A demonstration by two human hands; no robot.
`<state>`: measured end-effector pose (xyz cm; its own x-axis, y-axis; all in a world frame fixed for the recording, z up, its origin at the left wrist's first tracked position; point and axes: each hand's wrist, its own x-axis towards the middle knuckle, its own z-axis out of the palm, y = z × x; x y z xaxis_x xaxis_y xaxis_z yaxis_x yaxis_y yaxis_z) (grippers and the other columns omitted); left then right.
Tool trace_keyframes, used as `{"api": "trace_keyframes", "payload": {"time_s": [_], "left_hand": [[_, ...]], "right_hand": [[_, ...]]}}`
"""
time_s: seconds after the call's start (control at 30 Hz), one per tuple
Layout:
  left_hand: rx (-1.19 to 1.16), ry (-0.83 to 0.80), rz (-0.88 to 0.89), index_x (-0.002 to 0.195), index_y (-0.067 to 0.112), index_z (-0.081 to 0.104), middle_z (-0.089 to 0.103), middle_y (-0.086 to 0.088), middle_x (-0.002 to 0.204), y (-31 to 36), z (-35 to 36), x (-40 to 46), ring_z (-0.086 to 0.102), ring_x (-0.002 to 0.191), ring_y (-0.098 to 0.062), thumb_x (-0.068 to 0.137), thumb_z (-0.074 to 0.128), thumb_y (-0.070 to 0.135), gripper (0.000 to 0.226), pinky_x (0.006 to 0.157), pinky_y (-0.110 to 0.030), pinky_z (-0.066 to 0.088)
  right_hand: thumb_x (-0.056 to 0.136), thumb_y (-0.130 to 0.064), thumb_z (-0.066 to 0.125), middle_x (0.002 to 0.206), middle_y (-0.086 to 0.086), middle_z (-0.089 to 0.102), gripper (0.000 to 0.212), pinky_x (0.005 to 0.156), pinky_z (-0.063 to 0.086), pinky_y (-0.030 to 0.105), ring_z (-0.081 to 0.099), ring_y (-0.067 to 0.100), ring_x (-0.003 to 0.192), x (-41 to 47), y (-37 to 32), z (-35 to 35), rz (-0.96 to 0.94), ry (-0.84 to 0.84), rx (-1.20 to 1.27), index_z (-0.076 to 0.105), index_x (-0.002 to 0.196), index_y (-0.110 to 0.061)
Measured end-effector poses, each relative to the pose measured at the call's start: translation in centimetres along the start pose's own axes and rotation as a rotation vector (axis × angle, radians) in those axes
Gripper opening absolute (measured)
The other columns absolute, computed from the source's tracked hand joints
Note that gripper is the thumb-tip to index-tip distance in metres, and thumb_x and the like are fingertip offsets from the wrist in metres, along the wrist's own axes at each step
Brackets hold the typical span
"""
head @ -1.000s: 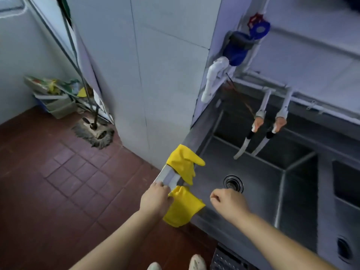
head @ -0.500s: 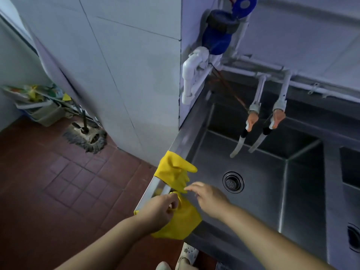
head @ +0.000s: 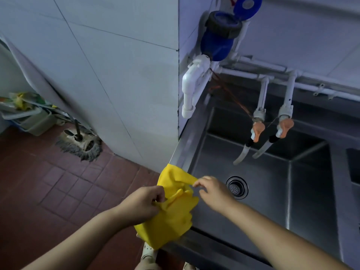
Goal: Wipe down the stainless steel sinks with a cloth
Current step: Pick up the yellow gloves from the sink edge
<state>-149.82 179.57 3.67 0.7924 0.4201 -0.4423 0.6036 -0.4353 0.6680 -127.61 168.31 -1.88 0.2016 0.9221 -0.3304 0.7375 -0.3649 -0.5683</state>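
Two yellow rubber gloves hang over the front left corner of the stainless steel sink (head: 263, 207). My left hand (head: 142, 207) pinches the nearer glove (head: 167, 225), which hangs down over the sink's front edge. My right hand (head: 212, 191) reaches across the basin and pinches a fingertip of the farther glove (head: 173, 176), which lies on the left rim (head: 187, 145). The round drain (head: 236, 187) sits just right of my right hand. No cloth is in view.
Two taps with orange handles (head: 258, 129) (head: 283, 127) hang over the basin's back. A blue water meter (head: 220, 39) and white pipes are fixed to the tiled wall corner. A second basin (head: 353, 166) lies right. A mop head (head: 81, 145) and bins (head: 35, 117) stand on the red floor.
My view has moved closer to the sink's corner. My left hand has gathered the nearer glove up, and my right hand has reached leftward to take the farther glove's tip.
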Motion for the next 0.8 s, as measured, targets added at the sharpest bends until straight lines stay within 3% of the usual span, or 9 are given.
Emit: {"api": "trace_keyframes", "payload": {"time_s": [0.13,0.2,0.3,0.4,0.5,0.67,0.8], "left_hand": [[-0.135,0.009,-0.045,0.067,0.026,0.046,0.044,0.008,0.067,-1.9,-3.2,1.4,0.038,0.061,-0.008,0.06,0.059,0.022,0.015,0.055,-0.026,0.032],[-0.054,-0.009,-0.034,0.069,0.025,0.047,0.046,0.009,0.068,-3.2,-4.3,2.0,0.039,0.06,-0.006,0.064,0.071,0.03,0.025,0.055,-0.024,0.033],[0.098,0.004,-0.05,0.066,0.032,0.046,0.049,0.012,0.069,-5.3,-5.7,2.9,0.044,0.063,-0.003,0.068,0.074,0.036,0.028,0.054,-0.024,0.034],[0.257,-0.001,-0.094,0.071,0.033,0.051,0.051,0.013,0.072,-7.0,-6.8,3.5,0.049,0.07,-0.007,0.073,0.071,0.042,0.022,0.053,-0.024,0.035],[0.293,-0.011,-0.081,0.07,0.033,0.053,0.053,0.012,0.073,-7.9,-7.5,3.8,0.051,0.071,-0.01,0.075,0.069,0.034,0.017,0.053,-0.024,0.035],[0.266,-0.058,0.099,0.09,0.035,0.064,0.059,0.015,0.085,-5.4,-7.6,5.4,0.052,0.079,-0.006,0.079,0.065,0.03,0.012,0.062,-0.023,0.039],[0.27,-0.071,0.272,0.083,0.037,0.064,0.06,0.017,0.08,-0.4,-6.4,6.8,0.059,0.083,-0.009,0.08,0.064,0.027,0.01,0.068,-0.026,0.045]], "right_hand": [[0.09,-0.013,0.049,0.12,-0.005,0.061,0.031,0.089,0.036,0.023,0.049,0.016,0.115,3.7,-2.3,0.4,0.091,0.158,0.018,0.062,0.116,-0.022],[0.092,-0.017,0.049,0.126,-0.004,0.06,0.033,0.094,0.038,0.026,0.047,0.017,0.118,5.4,-3.6,1.2,0.157,0.183,0.017,0.059,0.123,-0.022],[0.094,-0.027,0.05,0.128,-0.002,0.06,0.034,0.095,0.037,0.028,0.046,0.023,0.118,7.3,-5.0,2.7,0.267,0.161,-0.029,0.056,0.126,-0.021],[0.092,-0.036,0.05,0.121,0.002,0.061,0.03,0.091,0.036,0.03,0.045,0.026,0.114,7.6,-5.8,4.0,0.366,0.135,-0.135,0.063,0.115,-0.021],[0.088,-0.037,0.056,0.107,0.001,0.062,0.024,0.083,0.035,0.028,0.046,0.026,0.111,6.2,-5.9,4.4,0.414,0.166,-0.126,0.069,0.098,-0.02],[0.082,-0.03,0.066,0.09,0.0,0.062,0.016,0.072,0.029,0.026,0.05,0.02,0.095,0.9,-5.4,2.1,0.461,0.401,-0.014,0.068,0.079,-0.014],[0.08,-0.025,0.069,0.08,0.004,0.063,0.016,0.068,0.033,0.03,0.055,0.02,0.084,-5.4,-5.0,-1.0,0.548,0.567,0.019,0.064,0.072,-0.012]]}}
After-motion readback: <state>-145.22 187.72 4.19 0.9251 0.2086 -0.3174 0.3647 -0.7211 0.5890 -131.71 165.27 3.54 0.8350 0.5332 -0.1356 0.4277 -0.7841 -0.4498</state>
